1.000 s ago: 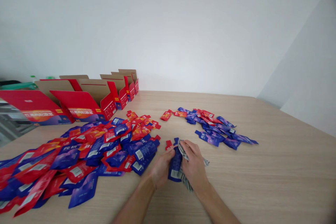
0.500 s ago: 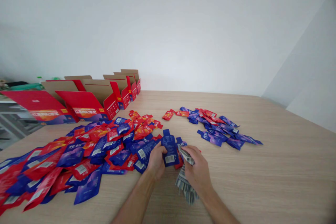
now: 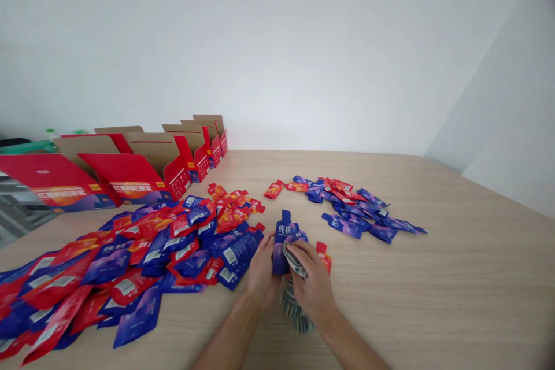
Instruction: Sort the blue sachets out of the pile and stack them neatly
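Left fingers [image 3: 265, 250] grip a flat, glossy blue pouch [image 3: 281, 243] with pale lettering and a narrow neck.

A single camera, worn on the person's head, looked forward and down over a pale wood table [image 3: 411, 295], which spread across the lower half of the frame. The left hand [image 3: 263, 272] and right hand [image 3: 313, 282] were close, at lower centre. Farther off, a white wall [image 3: 303, 58] filled the upper half.
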